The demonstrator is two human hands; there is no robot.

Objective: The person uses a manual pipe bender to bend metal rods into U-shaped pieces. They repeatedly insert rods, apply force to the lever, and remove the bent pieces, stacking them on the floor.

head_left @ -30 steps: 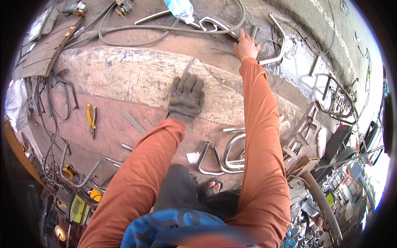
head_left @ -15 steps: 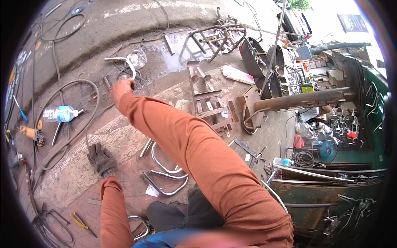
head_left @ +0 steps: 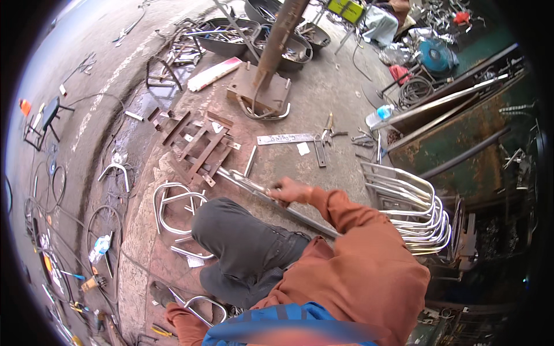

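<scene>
My bare right hand [head_left: 290,191] is closed on a shiny metal tool [head_left: 249,180], whose exact kind is hard to make out. Under that tool a long grey metal bar [head_left: 306,219] runs beside my right knee. At the lower left, my left hand [head_left: 163,293] in a dark glove rests on the ground, seemingly flat with nothing in it. Close to it lies a bent chrome tube [head_left: 213,303]. More bent tubes [head_left: 164,202] lie left of my knee, and a rusty welded steel frame [head_left: 202,141] sits ahead.
A stack of bent chrome tubes [head_left: 404,202] stands at the right. Ahead is a rusty post on a base plate [head_left: 259,89], with black tubs [head_left: 228,37] of metal parts behind. Cables, a water bottle [head_left: 101,248] and a grinder [head_left: 92,282] lie at the left. A fan [head_left: 435,56] stands far right.
My view has turned to the right. My right hand has left the bent tube on the far ground and come to the grey bar, gripping the shiny tool. My gloved left hand stays low on the ground.
</scene>
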